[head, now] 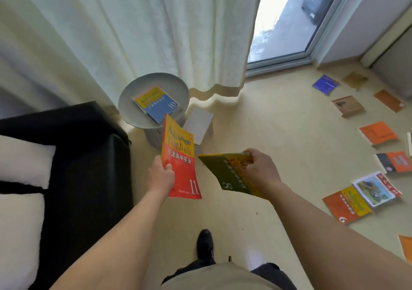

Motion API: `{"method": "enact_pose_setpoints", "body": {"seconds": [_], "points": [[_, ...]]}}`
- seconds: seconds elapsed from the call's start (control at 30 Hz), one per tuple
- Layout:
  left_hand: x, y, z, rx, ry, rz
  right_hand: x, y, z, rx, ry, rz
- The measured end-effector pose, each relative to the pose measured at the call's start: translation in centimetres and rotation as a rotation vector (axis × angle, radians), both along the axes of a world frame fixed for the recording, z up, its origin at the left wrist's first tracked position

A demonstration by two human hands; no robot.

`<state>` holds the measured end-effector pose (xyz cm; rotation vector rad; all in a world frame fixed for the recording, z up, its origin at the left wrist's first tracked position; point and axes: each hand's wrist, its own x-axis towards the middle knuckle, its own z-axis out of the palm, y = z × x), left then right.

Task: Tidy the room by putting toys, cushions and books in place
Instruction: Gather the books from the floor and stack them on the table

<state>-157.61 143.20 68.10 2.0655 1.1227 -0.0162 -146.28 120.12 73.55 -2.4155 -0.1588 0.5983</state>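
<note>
Books (181, 162) pinched in each hand (161, 175)

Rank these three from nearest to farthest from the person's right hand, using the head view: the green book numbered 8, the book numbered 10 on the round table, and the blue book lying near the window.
1. Green book numbered 8: held in the right hand.
2. Book numbered 10: ahead and left, on the round table.
3. Blue book: far right, on the floor by the window.
</note>
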Motion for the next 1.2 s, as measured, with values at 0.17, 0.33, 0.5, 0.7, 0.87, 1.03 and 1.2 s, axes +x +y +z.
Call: {"method": "enact_pose_setpoints", "body": {"seconds": [0.17,0.33,0.5,0.7,0.87,1.03,1.2], "points": [[1.7,7.1,-0.7,-0.039,0.000,0.157,3.6,6.7,0.6,-0.214,-0.159,0.145],[6.7,11.8,-1.9,-0.089,0.023,0.281,10.1,12.8,-0.3,-0.440,-0.229,0.383],[13.2,17.6,-3.2,-0.138,-0.012,0.348,19.4,20.0,-2.5,-0.359,-0.109,0.411],[20.1,26.6,-4.4,-0.246,0.015,0.453,28.7,29.6,-3.5,-0.232,-0.098,0.505],[26.1,34.2,-8.8,-0.427,-0.087,0.592,34.0,38.8,-7.3,-0.220,-0.122,0.606],[32.5,41.4,-18.1,-0.514,-0.139,0.665,39.2,44.7,-14.6,-0.304,-0.071,0.700],[37.4,44.3,-28.9,-0.670,-0.186,0.805,43.5,48.0,-21.0,-0.419,0.075,0.916]]}}
